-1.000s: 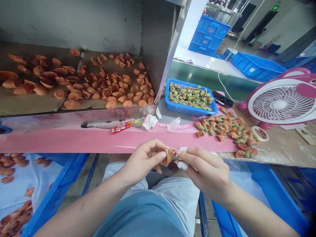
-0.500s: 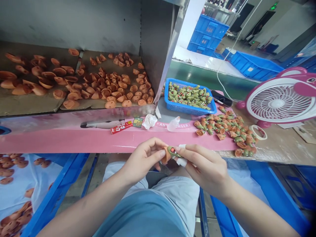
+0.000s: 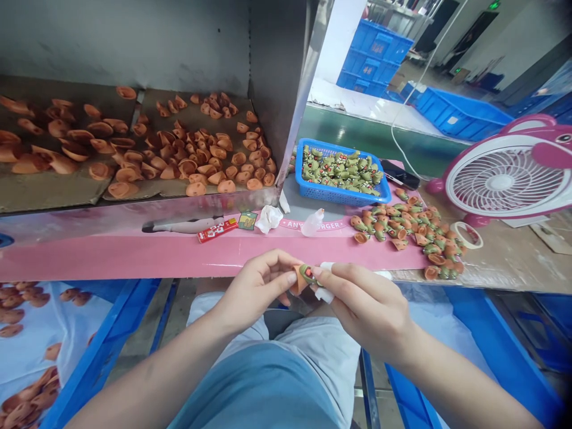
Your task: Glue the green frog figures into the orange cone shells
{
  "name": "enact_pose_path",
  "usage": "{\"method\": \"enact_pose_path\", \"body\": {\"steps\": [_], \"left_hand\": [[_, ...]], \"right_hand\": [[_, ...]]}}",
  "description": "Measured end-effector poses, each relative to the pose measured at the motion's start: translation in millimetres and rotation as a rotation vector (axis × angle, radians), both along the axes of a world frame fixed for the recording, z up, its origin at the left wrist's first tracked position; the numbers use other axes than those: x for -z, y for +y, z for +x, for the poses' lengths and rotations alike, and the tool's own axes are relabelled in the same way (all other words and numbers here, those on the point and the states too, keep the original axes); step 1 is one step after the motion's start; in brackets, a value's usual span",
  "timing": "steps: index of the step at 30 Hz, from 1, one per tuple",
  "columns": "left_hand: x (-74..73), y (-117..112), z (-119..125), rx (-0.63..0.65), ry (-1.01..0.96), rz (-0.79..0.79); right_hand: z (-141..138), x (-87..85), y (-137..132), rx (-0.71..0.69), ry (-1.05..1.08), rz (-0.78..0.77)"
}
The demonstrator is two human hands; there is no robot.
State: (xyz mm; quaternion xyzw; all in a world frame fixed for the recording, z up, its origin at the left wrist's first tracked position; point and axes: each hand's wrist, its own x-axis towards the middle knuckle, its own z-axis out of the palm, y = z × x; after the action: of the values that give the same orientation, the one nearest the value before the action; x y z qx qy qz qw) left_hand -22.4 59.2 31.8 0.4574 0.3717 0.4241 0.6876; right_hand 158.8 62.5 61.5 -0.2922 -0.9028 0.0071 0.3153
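Above my lap, at the table's front edge, both hands meet. My left hand [image 3: 261, 289] pinches an orange shell-like piece [image 3: 298, 280] between thumb and fingers. My right hand [image 3: 364, 295], with white wraps on its fingertips, grips a small green figure [image 3: 307, 273] with a red spot. The figure's end sits against or inside the orange piece; my fingers hide how deep. Beyond them lie a clear small bottle [image 3: 313, 223] and a crumpled white tissue [image 3: 269, 219]. A pile of joined orange-and-green pieces [image 3: 397, 223] spreads to the right of my hands.
A blue basket [image 3: 308, 189] holds many green figures. Loose orange pieces [image 3: 179, 149] cover the cardboard in the metal booth at left. A pink fan [image 3: 504, 173], a tape roll [image 3: 467, 236] and a dark phone [image 3: 400, 174] stand right. A red packet [image 3: 217, 230] lies before the booth.
Both hands have shifted very slightly left with the two pieces, and the right fingers sit closer to the orange piece. The camera view has moved a little.
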Motion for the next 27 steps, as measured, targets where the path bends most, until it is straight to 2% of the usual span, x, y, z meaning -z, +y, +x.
{"method": "enact_pose_path", "body": {"steps": [8,11,13,16,22,24,27], "left_hand": [[2.2,2,-1,0.007,0.024,-0.054],[3.4,0,-1,-0.073,0.048,-0.082],[4.9,-3,-2,-0.169,0.078,-0.044],[8.1,-9,-3,-0.269,0.123,0.110],[12.3,-16,-3,-0.299,0.239,0.402],[11.9,-15,0,-0.307,0.253,0.419],[9.8,-14,5,-0.332,0.254,0.315]], "right_hand": [[-1,5.3,2,0.027,-0.021,-0.050],[-1,7.5,2,0.052,-0.005,-0.121],[0,7.9,3,0.083,0.030,-0.165],[1,7.8,4,0.137,0.073,-0.223],[3,8.4,6,0.181,0.177,-0.339],[2,8.9,6,0.185,0.213,-0.398],[1,9.3,6,0.174,0.228,-0.466]]}}
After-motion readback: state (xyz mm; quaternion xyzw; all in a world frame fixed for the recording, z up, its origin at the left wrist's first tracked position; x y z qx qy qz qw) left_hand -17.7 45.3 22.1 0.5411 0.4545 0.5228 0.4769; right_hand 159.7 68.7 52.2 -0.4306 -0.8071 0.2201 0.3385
